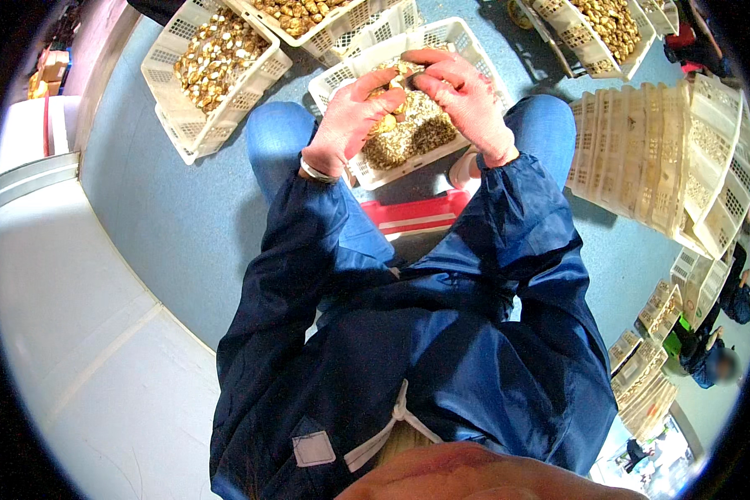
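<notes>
My left hand (pixel 352 117), in a pink glove, is closed on a cluster of small yellow-brown mushrooms (pixel 385 122) over a white perforated crate (pixel 331 82). My right hand (pixel 462 100), also gloved in pink, reaches from the other side to the top of the cluster, its fingers curled, partly hiding what is under them. Below both hands, speckled brown-and-white clumps (pixel 402 146) lie inside the crate, which sits between my knees.
Crates of small brown pieces (pixel 208 58) stand at upper left and upper right (pixel 608 25). Tall stacks of empty crates (pixel 625 158) line my right. A red object (pixel 412 212) lies under me. A white wall (pixel 75 333) is at left; another person (pixel 717 362) works far right.
</notes>
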`<state>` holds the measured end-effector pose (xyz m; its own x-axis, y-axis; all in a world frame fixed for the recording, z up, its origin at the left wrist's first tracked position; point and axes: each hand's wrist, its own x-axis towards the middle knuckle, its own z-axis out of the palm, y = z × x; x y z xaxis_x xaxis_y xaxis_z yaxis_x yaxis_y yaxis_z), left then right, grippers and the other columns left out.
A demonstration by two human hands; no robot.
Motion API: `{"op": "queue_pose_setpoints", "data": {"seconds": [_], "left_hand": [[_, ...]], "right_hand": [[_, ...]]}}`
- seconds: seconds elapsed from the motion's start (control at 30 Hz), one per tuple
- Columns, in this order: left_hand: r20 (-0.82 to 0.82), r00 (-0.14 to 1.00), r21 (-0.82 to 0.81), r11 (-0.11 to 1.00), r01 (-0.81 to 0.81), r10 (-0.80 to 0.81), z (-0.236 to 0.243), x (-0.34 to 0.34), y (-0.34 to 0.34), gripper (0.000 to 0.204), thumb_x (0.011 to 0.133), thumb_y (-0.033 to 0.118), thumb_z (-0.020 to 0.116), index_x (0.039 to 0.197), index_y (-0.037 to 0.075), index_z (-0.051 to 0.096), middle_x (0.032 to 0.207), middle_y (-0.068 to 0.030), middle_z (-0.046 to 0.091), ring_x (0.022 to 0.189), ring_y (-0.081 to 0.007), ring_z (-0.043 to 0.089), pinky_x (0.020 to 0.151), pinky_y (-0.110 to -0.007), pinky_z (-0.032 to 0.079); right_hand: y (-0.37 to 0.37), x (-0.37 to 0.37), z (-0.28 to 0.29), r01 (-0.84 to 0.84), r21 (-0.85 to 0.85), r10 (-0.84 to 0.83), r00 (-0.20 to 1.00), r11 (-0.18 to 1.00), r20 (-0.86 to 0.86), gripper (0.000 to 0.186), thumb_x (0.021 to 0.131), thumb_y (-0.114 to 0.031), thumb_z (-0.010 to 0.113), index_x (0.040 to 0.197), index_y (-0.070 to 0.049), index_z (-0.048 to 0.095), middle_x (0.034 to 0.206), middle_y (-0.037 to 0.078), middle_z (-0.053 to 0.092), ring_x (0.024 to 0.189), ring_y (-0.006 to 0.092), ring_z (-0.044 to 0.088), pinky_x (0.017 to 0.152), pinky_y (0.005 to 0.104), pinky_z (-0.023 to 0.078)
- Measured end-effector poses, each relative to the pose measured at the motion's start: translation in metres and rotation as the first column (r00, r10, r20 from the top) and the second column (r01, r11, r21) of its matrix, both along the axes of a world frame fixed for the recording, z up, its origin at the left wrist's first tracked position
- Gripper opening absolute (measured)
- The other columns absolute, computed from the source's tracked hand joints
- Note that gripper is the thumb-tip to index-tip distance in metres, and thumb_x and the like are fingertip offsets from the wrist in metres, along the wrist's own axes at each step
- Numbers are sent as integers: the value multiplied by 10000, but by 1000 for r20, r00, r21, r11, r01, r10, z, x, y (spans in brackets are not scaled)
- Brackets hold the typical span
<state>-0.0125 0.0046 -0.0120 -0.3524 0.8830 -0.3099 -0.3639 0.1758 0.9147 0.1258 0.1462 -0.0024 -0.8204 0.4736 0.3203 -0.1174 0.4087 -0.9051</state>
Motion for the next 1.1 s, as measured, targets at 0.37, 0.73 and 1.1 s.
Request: {"op": "queue_pose_setpoints", "data": {"seconds": [0.37,0.73,1.1], "left_hand": [[-37,997,16,998,67,-66,5,0,0,406,926,170,607,1297,25,530,1028,-13,622,846,-82,601,732,-216,489],[80,991,37,994,103,-106,22,4,-5,432,985,294,522,1343,52,494,988,13,612,828,-55,580,704,-192,465],[133,991,57,998,11,-19,7,3,2,366,950,207,588,1286,64,558,957,-6,628,771,-66,583,666,-197,470]], "right_hand": [[1,-2,1,28,-34,-26,998,999,59,167,860,-165,637,912,-16,689,1180,60,643,1089,211,579,936,328,445],[4,1,3,34,15,-35,997,999,75,201,873,-199,627,920,-12,683,1202,74,625,1113,242,550,954,344,429],[0,0,7,45,106,-48,998,993,30,165,874,-167,633,927,-21,685,1195,82,629,1101,248,570,931,343,452]]}}
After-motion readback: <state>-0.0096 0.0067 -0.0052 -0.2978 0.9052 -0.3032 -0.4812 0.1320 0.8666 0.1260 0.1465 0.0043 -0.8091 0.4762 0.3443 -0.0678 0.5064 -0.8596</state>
